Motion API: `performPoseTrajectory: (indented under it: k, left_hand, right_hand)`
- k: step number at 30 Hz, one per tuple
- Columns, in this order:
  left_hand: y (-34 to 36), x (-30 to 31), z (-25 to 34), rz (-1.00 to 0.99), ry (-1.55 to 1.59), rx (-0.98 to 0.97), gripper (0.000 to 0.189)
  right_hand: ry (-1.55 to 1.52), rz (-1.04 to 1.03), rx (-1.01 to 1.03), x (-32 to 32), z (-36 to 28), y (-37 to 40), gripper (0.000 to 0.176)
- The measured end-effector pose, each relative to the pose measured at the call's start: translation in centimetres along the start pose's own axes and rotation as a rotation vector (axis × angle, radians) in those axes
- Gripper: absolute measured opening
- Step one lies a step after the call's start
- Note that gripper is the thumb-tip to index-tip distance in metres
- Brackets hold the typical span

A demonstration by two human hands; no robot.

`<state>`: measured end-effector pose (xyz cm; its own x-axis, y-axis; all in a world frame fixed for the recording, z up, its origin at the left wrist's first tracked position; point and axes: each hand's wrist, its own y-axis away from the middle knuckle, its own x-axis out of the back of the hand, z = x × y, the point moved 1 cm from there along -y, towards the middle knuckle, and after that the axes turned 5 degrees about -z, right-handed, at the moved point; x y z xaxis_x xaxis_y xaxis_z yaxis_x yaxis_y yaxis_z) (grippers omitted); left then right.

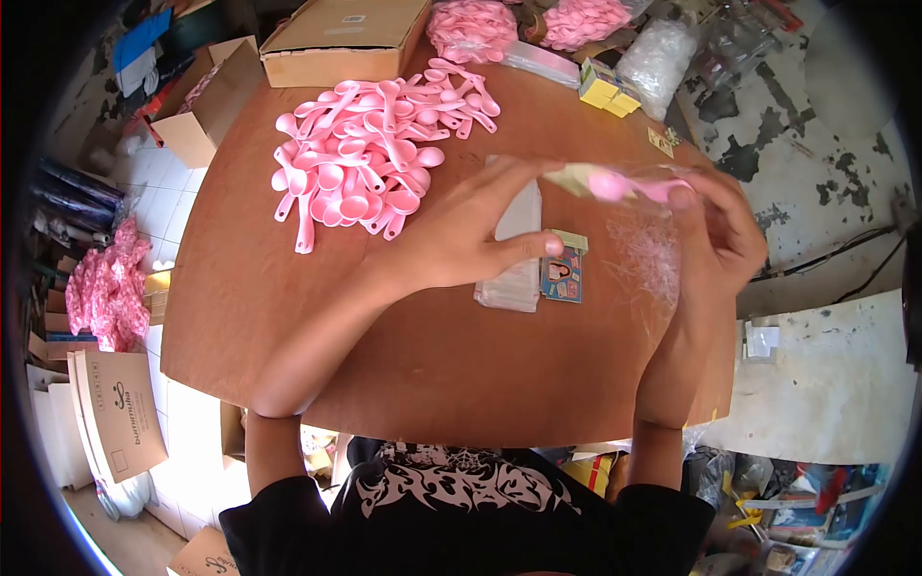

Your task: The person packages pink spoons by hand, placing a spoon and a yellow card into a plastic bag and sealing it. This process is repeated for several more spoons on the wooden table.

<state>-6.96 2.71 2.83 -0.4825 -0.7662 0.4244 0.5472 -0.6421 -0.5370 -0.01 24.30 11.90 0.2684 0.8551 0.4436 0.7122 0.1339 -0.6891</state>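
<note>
The pink spoon (607,185) hangs above the table (413,384), blurred, inside what looks like a clear wrapper, with a pale piece (574,180) at its left end. My right hand (725,230) pinches the other end between thumb and bent fingers; a light, firm pinch there should stop the spoon sliding without creasing the film. My left hand (451,235) is spread, thumb well apart from the forefinger, which reaches the pale end; I can't tell if it touches. Holding both ends level suits something this slippery. Below lie the printed card (561,278), beside the clear bags (514,278), and loose shreds (648,254); farther left, the spoon pile (360,163).
</note>
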Motion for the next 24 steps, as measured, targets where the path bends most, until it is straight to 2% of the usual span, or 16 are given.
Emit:
performPoseTrajectory:
  k: [1,3,5,7,8,9,10,11,12,13,15,16,17,19,20,24]
  left_hand:
    - [0.0,0.3,0.1,0.084,-0.042,-0.019,0.058]
    - [0.0,0.7,0.4,0.076,0.005,0.002,0.059]
    - [0.2,0.9,0.6,0.013,0.024,0.134,0.063]
    - [0.3,0.0,-0.4,-0.01,-0.027,0.115,0.066]
    - [0.3,-0.4,-0.8,-0.042,-0.087,0.089,0.069]
    - [0.4,-0.7,-0.8,-0.044,-0.086,0.089,0.069]
    - [0.6,-1.2,-0.7,-0.132,-0.032,0.111,0.072]
    - [0.7,-1.7,-0.7,-0.221,0.023,0.132,0.075]
    - [1.0,-2.9,-1.3,-0.206,0.05,0.046,0.076]
    - [1.2,-3.6,-1.6,-0.207,0.052,0.045,0.076]
    - [1.2,-4.6,-1.8,-0.422,0.596,0.15,0.072]
    - [1.2,-4.9,-1.6,-0.433,0.723,0.232,0.059]
    - [1.1,-4.9,-1.4,-0.435,0.723,0.225,0.059]
    - [0.9,-4.3,-0.5,-0.326,0.363,0.165,0.044]
    - [0.9,-4.1,-0.2,-0.325,0.365,0.163,0.044]
    - [0.8,-3.4,0.2,-0.27,0.15,0.08,0.036]
  right_hand:
    - [0.009,-0.001,-0.003,-0.2,0.4,-0.4,0.014]
    - [0.298,-0.184,-0.122,-1.1,1.4,-0.7,0.011]
    - [0.271,-0.177,-0.107,-1.0,1.8,-0.4,0.01]
    - [0.084,-0.024,-0.26,-0.7,2.3,0.4,0.01]
    - [0.085,-0.025,-0.262,-0.6,2.1,0.6,0.01]
    - [0.029,-0.043,-0.347,-0.6,1.5,0.7,0.01]
    - [-0.026,-0.062,-0.431,-0.5,1.0,0.7,0.01]
    - [-0.024,-0.061,-0.433,-0.4,0.6,0.8,0.01]
    - [-0.13,-0.064,-0.424,-0.3,0.3,0.8,0.009]
    - [-0.236,-0.067,-0.415,-0.2,-0.1,0.9,0.008]
    - [-0.211,-0.095,-0.418,0.1,-1.0,0.9,0.008]
    - [-0.187,-0.122,-0.419,0.4,-1.4,0.8,0.009]
    - [-0.182,-0.12,-0.417,0.8,-1.6,0.6,0.009]
    - [0.081,-0.288,-0.289,1.8,-2.0,0.4,0.009]
    - [0.084,-0.289,-0.289,2.4,-1.9,0.3,0.009]
    - [0.077,-0.514,-0.33,3.8,-1.6,-0.5,0.01]
